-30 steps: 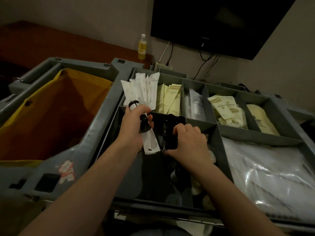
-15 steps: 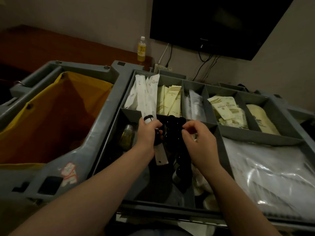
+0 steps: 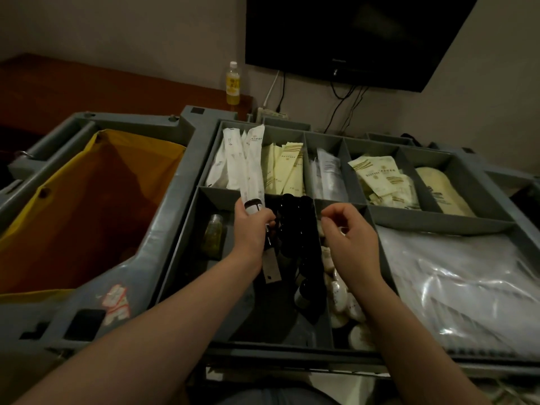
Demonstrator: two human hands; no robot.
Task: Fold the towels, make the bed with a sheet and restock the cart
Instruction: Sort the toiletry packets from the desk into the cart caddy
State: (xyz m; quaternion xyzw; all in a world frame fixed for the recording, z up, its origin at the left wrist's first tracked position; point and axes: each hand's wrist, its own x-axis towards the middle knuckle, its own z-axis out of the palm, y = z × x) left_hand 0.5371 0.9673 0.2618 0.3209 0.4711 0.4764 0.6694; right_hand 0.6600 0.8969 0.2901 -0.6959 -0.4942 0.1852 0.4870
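Grey and split into bins, the cart top fills the dim view. Over its near-left bin, a long white packet passes through the left hand, whose fingers are wrapped round it. The packet's long axis points away from the person, almost in line with the upright white packets in the bin just beyond, so this hand is the nearer one. Just right of the dark bottles, the right hand hovers with fingers curled, apparently holding nothing.
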